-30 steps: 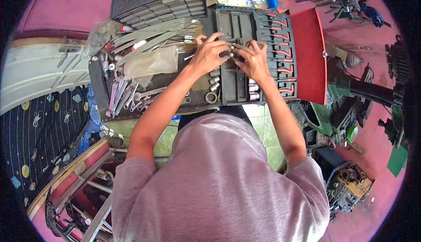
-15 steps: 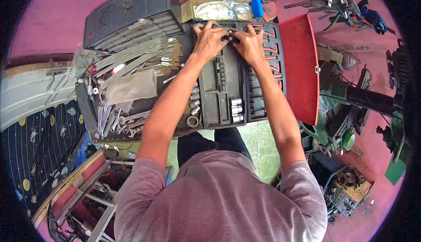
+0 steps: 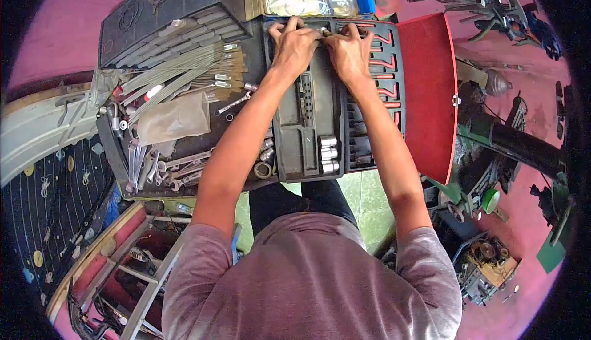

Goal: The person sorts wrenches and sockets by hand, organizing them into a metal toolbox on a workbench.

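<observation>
My left hand and my right hand are close together over the far end of a black tool tray. The fingers of both curl around something small and metallic between them, too small to name. Nearer to me in the tray lie a dark perforated rail and several shiny sockets. Right of these, more dark sockets sit in a row. Red-marked slots run along the tray's right side, beside the open red lid.
Left of the tray are a dark drawer cabinet, a bundle of thin metal rods, a plastic bag and several wrenches. A cardboard box with packets stands behind. Machinery is at the right.
The view has shifted slightly, so the cabinet and rods appear further left and the red lid further right. Both hands remain together at the tray's far end, with the fingers slightly repositioned.
</observation>
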### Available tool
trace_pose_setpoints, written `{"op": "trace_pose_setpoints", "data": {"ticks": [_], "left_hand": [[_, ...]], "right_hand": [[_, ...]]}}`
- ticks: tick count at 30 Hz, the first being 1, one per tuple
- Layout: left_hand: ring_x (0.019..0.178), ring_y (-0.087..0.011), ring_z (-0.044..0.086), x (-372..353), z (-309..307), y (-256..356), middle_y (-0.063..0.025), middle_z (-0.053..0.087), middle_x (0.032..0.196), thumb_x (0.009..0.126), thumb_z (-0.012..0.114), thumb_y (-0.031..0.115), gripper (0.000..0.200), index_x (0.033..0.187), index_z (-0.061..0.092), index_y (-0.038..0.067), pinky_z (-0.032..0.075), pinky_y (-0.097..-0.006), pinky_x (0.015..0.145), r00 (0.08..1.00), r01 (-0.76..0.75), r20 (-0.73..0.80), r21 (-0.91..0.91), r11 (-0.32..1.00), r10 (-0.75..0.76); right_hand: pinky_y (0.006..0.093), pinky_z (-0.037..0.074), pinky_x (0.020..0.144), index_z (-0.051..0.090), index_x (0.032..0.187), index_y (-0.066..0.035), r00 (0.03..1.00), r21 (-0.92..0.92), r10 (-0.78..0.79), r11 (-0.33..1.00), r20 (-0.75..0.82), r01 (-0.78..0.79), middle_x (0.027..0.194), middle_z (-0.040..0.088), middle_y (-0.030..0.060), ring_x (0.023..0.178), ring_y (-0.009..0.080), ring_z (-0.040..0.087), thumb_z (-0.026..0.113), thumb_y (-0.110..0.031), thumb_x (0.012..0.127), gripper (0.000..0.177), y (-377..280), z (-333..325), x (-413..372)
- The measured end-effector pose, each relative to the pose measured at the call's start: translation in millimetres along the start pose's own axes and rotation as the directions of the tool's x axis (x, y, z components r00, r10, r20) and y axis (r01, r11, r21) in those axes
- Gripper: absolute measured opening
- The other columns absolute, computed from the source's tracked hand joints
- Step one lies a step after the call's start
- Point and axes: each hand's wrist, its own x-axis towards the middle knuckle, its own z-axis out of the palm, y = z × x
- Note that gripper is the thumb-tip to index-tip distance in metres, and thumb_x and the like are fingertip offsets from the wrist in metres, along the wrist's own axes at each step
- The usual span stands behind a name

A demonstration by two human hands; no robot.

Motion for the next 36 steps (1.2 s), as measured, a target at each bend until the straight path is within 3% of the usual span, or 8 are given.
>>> {"op": "trace_pose_setpoints", "data": {"ticks": [3,7,10,17,19,26,28,36], "left_hand": [[0.104,-0.0200,0.058,2.6,0.6,0.1,0.0029,0.074,0.093,0.075,0.080,0.013,0.019,0.093,0.078,0.014,0.030,-0.0511,0.094,1.000,0.006,-0.018,0.029,1.000,-0.006],[0.100,-0.0211,0.057,5.8,2.1,1.8,0.0020,0.071,0.085,0.077,0.071,0.007,0.017,0.092,0.077,0.012,0.031,-0.0539,0.092,0.997,0.006,-0.078,0.007,1.000,-0.006],[0.102,-0.0216,0.058,6.5,-0.3,3.3,0.0027,0.073,0.091,0.075,0.077,0.011,0.018,0.092,0.078,0.014,0.030,-0.0536,0.095,0.999,0.036,0.019,0.059,0.998,-0.037],[0.101,-0.0219,0.058,5.2,4.9,3.2,0.0015,0.071,0.089,0.072,0.076,0.006,0.023,0.093,0.078,0.014,0.031,-0.0532,0.094,0.999,0.030,-0.043,0.063,0.998,-0.027],[0.100,-0.0214,0.058,5.8,4.8,3.2,0.0005,0.072,0.084,0.074,0.068,0.004,0.019,0.088,0.079,0.012,0.032,-0.0518,0.093,0.998,0.019,-0.062,0.019,1.000,-0.018],[0.102,-0.0223,0.058,9.2,-2.9,-0.6,0.0008,0.073,0.089,0.074,0.069,0.005,0.019,0.088,0.079,0.014,0.032,-0.0518,0.093,0.999,0.000,-0.042,0.020,1.000,0.001],[0.105,-0.0231,0.058,9.5,-12.0,-3.7,0.0003,0.074,0.093,0.075,0.070,0.007,0.019,0.090,0.079,0.015,0.033,-0.0528,0.093,0.993,-0.023,0.121,0.047,0.999,0.018],[0.108,-0.0222,0.058,-7.6,-68.4,3.0,0.0013,0.073,0.095,0.083,0.070,0.011,0.011,0.091,0.077,0.014,0.032,-0.0559,0.092,0.994,-0.086,0.071,0.050,0.995,0.082]], "right_hand": [[0.0641,0.035,0.096,0.079,0.096,-0.017,1.000,0.028,0.008,1.000,0.001,-0.008,0.094,0.076,0.0018,0.109,0.0256,0.059,0.060,-0.014,0.084,0.023,-2.2,-2.6,4.4],[0.0644,0.034,0.097,0.079,0.097,-0.017,1.000,-0.037,0.011,0.999,0.013,-0.011,0.095,0.076,0.0021,0.113,0.0258,0.059,0.061,-0.012,0.083,0.023,-2.9,-2.8,11.3],[0.0644,0.033,0.098,0.079,0.097,-0.017,1.000,-0.014,-0.003,1.000,0.014,0.003,0.097,0.076,0.0021,0.116,0.0258,0.058,0.061,-0.011,0.082,0.024,-2.1,-0.2,9.8],[0.0628,0.034,0.099,0.078,0.101,-0.017,0.999,-0.024,-0.032,0.999,0.005,0.032,0.109,0.076,-0.0004,0.118,0.0249,0.058,0.066,-0.009,0.078,0.027,-0.3,4.2,6.3],[0.0622,0.034,0.100,0.078,0.102,-0.017,0.999,-0.016,-0.034,0.999,-0.003,0.034,0.111,0.076,-0.0003,0.118,0.0248,0.057,0.067,-0.009,0.077,0.028,0.1,4.4,5.5],[0.0635,0.035,0.099,0.076,0.095,-0.014,0.998,-0.013,-0.035,0.999,0.056,0.036,0.111,0.075,-0.0001,0.116,0.0253,0.058,0.073,-0.019,0.077,0.019,-7.2,-10.0,9.1],[0.0643,0.035,0.099,0.076,0.094,-0.014,0.996,-0.051,-0.042,0.998,0.074,0.046,0.110,0.075,-0.0002,0.115,0.0251,0.058,0.074,-0.022,0.077,0.019,-9.2,-13.8,9.3],[0.0606,0.035,0.098,0.075,0.097,-0.015,0.988,-0.030,-0.146,0.989,-0.040,0.145,0.107,0.073,-0.0033,0.114,0.0232,0.056,0.073,-0.029,0.083,0.020,-36.4,-51.5,6.3]]}}
